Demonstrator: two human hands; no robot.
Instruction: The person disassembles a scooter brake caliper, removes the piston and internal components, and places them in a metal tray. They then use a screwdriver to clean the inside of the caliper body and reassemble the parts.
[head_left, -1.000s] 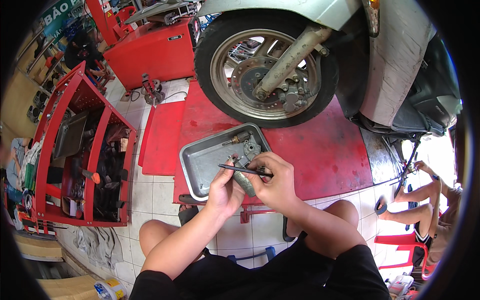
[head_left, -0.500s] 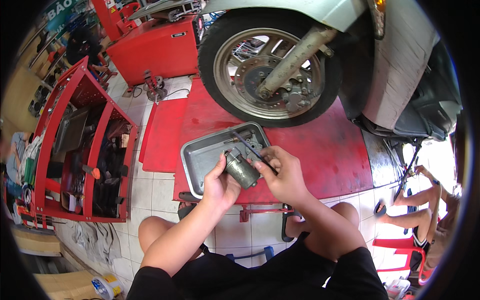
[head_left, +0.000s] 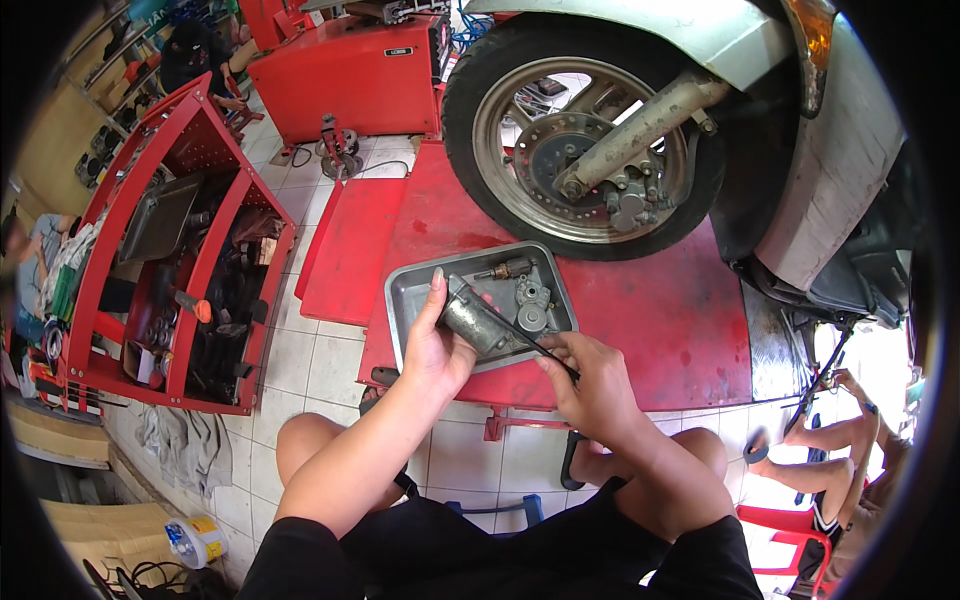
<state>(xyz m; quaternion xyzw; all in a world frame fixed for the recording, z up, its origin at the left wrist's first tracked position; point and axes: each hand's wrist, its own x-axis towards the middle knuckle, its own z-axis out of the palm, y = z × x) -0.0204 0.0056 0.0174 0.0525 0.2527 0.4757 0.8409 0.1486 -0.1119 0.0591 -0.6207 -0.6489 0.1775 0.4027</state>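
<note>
My left hand (head_left: 440, 355) is wrapped round a scuffed metal cylinder (head_left: 478, 322), holding it tilted over the left part of a steel tray (head_left: 405, 275). My right hand (head_left: 590, 375) is closed on a thin black rod-like tool (head_left: 545, 352), whose far end reaches up beside the cylinder. The end of the rod is partly hidden. In the tray lie a metal housing with a round boss (head_left: 532, 305) and a small cylindrical fitting (head_left: 510, 269). The tray rests on a red platform (head_left: 655, 340).
A scooter's front wheel (head_left: 585, 240) stands beyond the tray. A red tool trolley (head_left: 185, 395) is at left, a red machine (head_left: 340, 80) behind, a white bucket (head_left: 195, 542) lower left. A seated person (head_left: 825, 445) is at right; others are at the far left.
The rod, earlier level across both hands, now slopes along the cylinder, which has turned and tilted. My right hand has moved right and down. The view has shifted slightly.
</note>
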